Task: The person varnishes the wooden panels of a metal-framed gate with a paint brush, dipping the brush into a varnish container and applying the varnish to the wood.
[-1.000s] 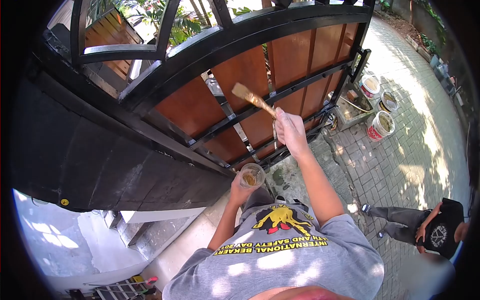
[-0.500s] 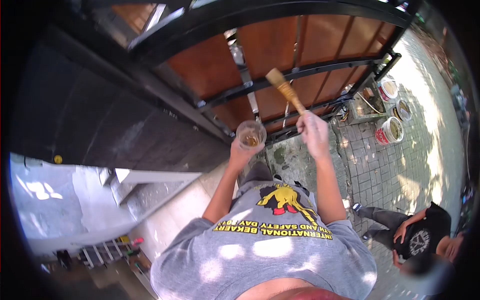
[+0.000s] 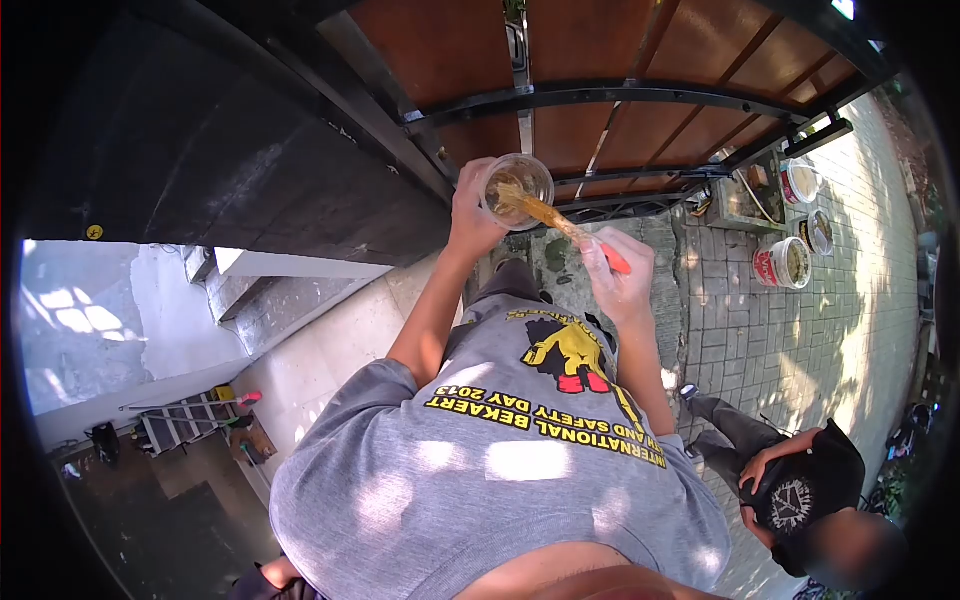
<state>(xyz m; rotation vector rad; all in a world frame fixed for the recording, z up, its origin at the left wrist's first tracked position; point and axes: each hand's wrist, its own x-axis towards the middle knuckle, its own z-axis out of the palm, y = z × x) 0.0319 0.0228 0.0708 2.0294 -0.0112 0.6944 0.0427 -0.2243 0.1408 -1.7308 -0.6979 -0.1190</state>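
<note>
My left hand [image 3: 474, 212] is closed around a clear plastic cup [image 3: 541, 177] with a little brownish liquid at its bottom. Between the fingers of my right hand [image 3: 622, 278] is a paintbrush [image 3: 556, 222], gripped near the reddish end of its handle. Its bristles dip inside the cup, pointing left. Just beyond both hands stands a gate with brown wood-like panels [image 3: 583, 52] in a black metal frame [image 3: 570, 97].
At the right, several buckets [image 3: 768, 268] stand on the paving [image 3: 745, 320] beside a concrete block [image 3: 735, 205]. A person in a black shirt [image 3: 815, 478] is at the lower right. A dark wall or panel [image 3: 230, 150] rises on the left, above steps [image 3: 265, 295]. Part of another person shows at the bottom left.
The paintbrush has come down from in front of the gate panels into the cup. My left hand has raised the cup slightly, and the view has shifted.
</note>
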